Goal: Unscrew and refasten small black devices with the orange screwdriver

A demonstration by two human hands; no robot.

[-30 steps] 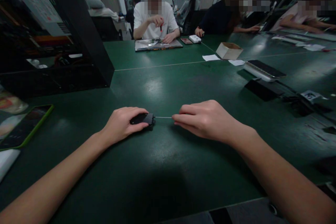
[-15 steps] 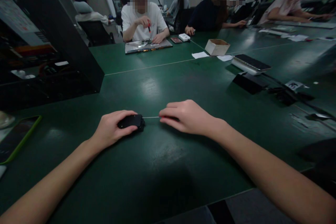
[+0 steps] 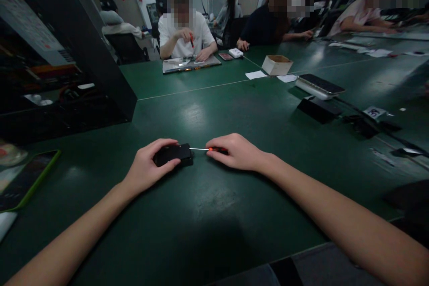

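Note:
A small black box-shaped device (image 3: 172, 154) rests on the green table, with my left hand (image 3: 150, 161) closed round its left end, thumb on the near side and fingers on the far side. Facing it from the right, my right hand (image 3: 236, 152) is closed on a screwdriver (image 3: 217, 149) with a red and black handle. The thin metal shaft lies nearly level and points left. Its tip meets the right end of the black device; whether it sits in a screw is too small to make out.
At left stand a dark shelf unit (image 3: 124, 89) and a phone in a green case (image 3: 30, 178). Across the green table (image 3: 214, 210) a person in white (image 3: 187, 35) works at a mat. To the right are an open box (image 3: 277, 66), a white-and-black device (image 3: 320, 86) and black cables.
The black device and my left hand have shifted slightly right in view. More of the screwdriver's red and black handle shows in my right hand, and its visible shaft looks shorter.

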